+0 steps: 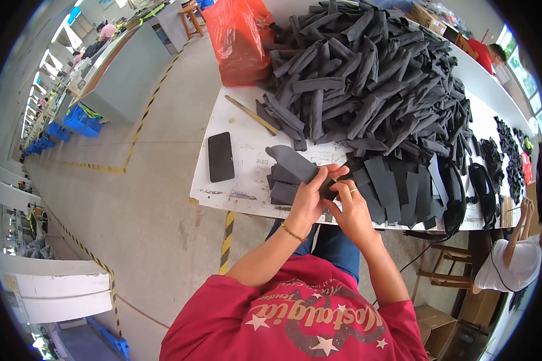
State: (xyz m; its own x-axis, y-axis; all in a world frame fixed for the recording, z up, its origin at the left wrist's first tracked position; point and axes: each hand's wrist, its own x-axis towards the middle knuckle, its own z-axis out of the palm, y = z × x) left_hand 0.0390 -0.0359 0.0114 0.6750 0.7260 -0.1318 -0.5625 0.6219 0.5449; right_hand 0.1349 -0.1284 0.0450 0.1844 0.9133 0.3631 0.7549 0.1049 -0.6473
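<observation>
Near the table's front edge, my left hand (309, 203) is closed on a dark grey fabric piece (292, 162), whose rounded end sticks out to the far left. My right hand (353, 212), with a ring on one finger, meets the piece's near end; its thumb and fingers are bent together there. Part of the cloth is hidden between my hands. Under and beside the left hand lies a small stack of folded dark pieces (281, 191). Flat dark cut pieces (380, 188) fan out to the right of my right hand.
A big heap of dark grey fabric tubes (367, 78) covers the back of the white table (247, 171). At left are a black phone (221, 157), a thin wooden strip (251, 114) and a red plastic bag (238, 48). A co-worker in white (512, 265) sits at right, near a wooden stool (448, 265).
</observation>
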